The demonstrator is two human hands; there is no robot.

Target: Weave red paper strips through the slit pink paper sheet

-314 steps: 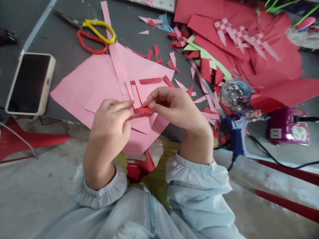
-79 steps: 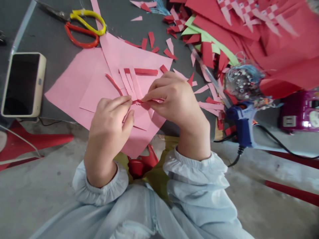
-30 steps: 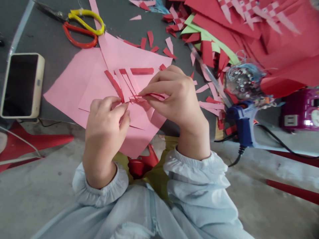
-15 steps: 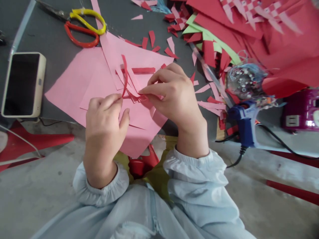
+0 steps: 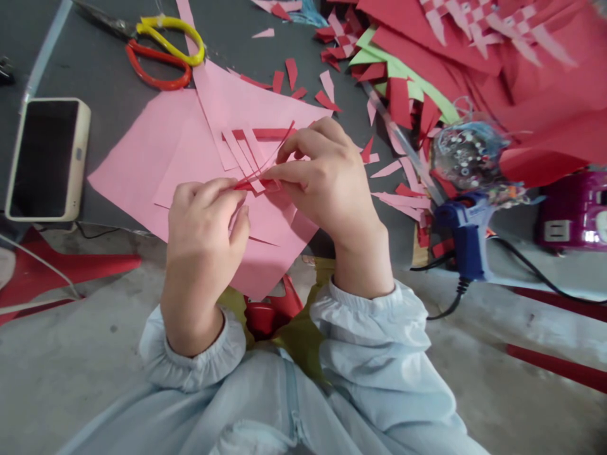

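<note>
Between my hands lies a small weave of pink and red paper strips [image 5: 257, 185], over pink paper sheets [image 5: 190, 151]. My left hand [image 5: 203, 218] pinches the left end of a narrow red paper strip [image 5: 243, 182]. The thumb and forefinger of my right hand [image 5: 325, 170] are closed on the weave's right side; the fingers partly cover it. A thin red strip slants up toward the right hand's knuckles. Loose pink strips [image 5: 239, 151] stick up from the weave, and another red strip [image 5: 272, 134] lies flat just above.
Scissors [image 5: 165, 54] with yellow and red handles lie at upper left, above a phone-like device [image 5: 45, 161]. Red and pink scraps [image 5: 327, 101] are scattered beyond my hands. To the right are a blue glue gun [image 5: 467, 234], a bead container [image 5: 469, 155] and red paper sheets [image 5: 545, 95].
The red strip that stood upright by my left fingers has swung down to the right across the weave. My hands have hardly shifted.
</note>
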